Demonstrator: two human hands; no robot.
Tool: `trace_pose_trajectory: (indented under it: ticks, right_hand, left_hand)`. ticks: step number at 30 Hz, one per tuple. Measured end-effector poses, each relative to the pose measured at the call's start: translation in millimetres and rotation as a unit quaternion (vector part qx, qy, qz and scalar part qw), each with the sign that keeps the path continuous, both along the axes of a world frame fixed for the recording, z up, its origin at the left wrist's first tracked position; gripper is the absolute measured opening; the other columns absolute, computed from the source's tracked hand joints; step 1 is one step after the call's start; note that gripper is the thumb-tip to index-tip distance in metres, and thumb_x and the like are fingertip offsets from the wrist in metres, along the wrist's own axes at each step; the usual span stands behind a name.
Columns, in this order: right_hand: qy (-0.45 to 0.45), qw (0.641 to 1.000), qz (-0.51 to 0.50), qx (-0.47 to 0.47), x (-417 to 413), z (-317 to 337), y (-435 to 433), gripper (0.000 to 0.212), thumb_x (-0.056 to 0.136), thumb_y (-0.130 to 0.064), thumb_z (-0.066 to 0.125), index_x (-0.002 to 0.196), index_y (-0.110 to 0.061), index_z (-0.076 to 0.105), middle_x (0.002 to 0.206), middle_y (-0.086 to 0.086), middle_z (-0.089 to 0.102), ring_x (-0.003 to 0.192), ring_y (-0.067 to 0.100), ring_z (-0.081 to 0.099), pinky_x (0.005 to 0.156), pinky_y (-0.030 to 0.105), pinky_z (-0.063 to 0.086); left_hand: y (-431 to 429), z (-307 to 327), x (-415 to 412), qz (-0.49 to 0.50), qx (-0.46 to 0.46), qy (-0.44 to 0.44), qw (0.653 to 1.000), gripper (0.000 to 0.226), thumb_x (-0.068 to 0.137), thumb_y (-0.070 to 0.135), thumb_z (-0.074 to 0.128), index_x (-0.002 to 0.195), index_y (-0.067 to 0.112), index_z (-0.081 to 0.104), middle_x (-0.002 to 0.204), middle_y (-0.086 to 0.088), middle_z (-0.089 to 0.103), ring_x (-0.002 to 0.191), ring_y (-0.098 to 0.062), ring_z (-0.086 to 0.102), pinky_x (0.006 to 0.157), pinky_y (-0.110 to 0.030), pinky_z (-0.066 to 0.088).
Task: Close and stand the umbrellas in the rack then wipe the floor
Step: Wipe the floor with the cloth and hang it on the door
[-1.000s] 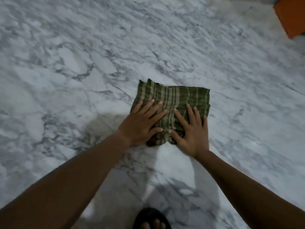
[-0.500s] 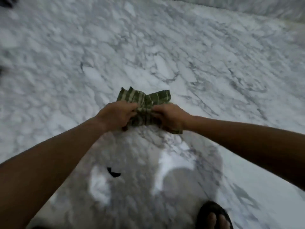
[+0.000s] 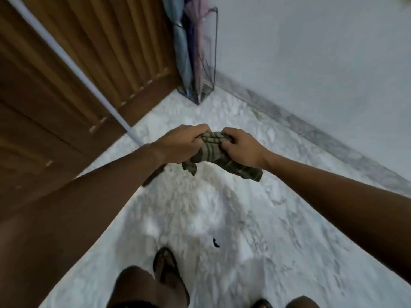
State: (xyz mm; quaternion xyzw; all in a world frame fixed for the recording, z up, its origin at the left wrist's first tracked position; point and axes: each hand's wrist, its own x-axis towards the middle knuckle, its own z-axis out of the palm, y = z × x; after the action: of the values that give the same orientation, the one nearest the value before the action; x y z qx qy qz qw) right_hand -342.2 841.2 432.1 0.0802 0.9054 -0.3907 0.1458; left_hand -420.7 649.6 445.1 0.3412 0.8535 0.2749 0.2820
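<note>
A green striped cloth [image 3: 213,152] is bunched up in the air above the marble floor [image 3: 222,218]. My left hand [image 3: 182,143] grips its left end and my right hand [image 3: 241,145] grips its right end; loose corners hang below. In the far corner a wire umbrella rack [image 3: 210,63] stands against the white wall. It holds a closed blue umbrella [image 3: 181,45] and a closed pink umbrella [image 3: 199,52], both upright.
A wooden door [image 3: 89,63] fills the left side, with a white pole [image 3: 73,67] leaning across it. A small dark scrap [image 3: 215,242] lies on the floor near my sandalled feet [image 3: 166,267]. A grey skirting [image 3: 311,132] runs along the wall.
My hands went from pressing the cloth flat on the floor to gathering it and lifting it clear. The view has risen and turned toward the corner with the rack and door.
</note>
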Motion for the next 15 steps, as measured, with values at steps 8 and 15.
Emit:
trace_pose_trajectory:
  ticks: [8, 15]
  right_hand:
    - [0.2, 0.894, 0.304, 0.261, -87.3, 348.9, -152.8, 0.07, 0.071, -0.071, 0.068, 0.119, -0.03, 0.039, 0.109, -0.001, 0.06, 0.091, 0.025, 0.063, 0.071, 0.034, 0.049]
    - [0.374, 0.823, 0.36, 0.231, -160.8, 514.1, -297.3, 0.056, 0.079, -0.056, 0.051, 0.123, -0.031, 0.028, 0.111, -0.002, 0.036, 0.082, 0.034, 0.059, 0.067, 0.046, 0.052]
  left_hand:
    - [-190.3, 327.8, -40.6, 0.007, -0.106, 0.326, 0.939, 0.062, 0.088, 0.061, 0.054, 0.139, 0.032, 0.035, 0.126, -0.001, 0.063, 0.108, -0.026, 0.064, 0.083, -0.041, 0.053]
    - [-366.9, 500.1, -56.2, 0.148, -0.129, 0.421, 0.885, 0.046, 0.105, 0.039, 0.04, 0.148, 0.042, 0.025, 0.123, 0.0, 0.045, 0.089, -0.031, 0.061, 0.077, -0.048, 0.051]
